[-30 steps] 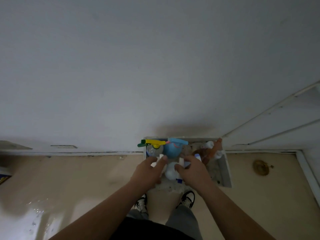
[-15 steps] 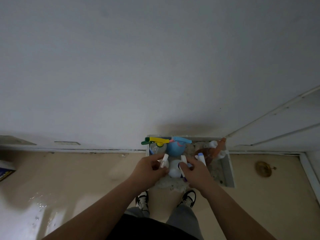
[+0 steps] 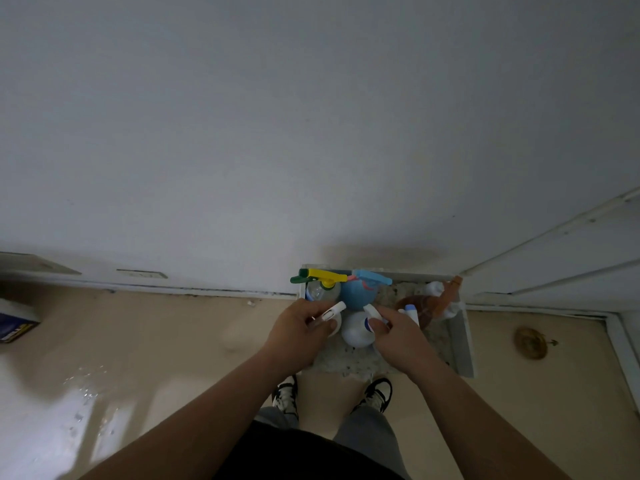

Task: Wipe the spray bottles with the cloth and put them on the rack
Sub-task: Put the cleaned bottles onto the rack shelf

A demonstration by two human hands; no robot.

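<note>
A low rack [image 3: 462, 337] with a speckled top stands against the wall. On it stand several spray bottles: a clear one with a yellow and green trigger [image 3: 320, 282], a blue one [image 3: 358, 292], a brown one with an orange trigger [image 3: 420, 304] and two white ones at the front. My left hand [image 3: 298, 332] grips the white trigger of the left white bottle [image 3: 334, 311]. My right hand [image 3: 398, 332] holds the trigger head of the other white bottle [image 3: 356, 329]. No cloth shows.
The wall fills the upper view, with a white door frame [image 3: 554, 271] at the right. A brass floor drain [image 3: 530, 342] sits right of the rack. A wet patch [image 3: 79, 393] glistens on the floor at left, beside a blue box [image 3: 15, 329]. My shoes [image 3: 285, 396] stand just before the rack.
Both hands have shifted slightly toward the wall, and their fingers have closed tighter round the two white trigger heads. The view has tilted a little.
</note>
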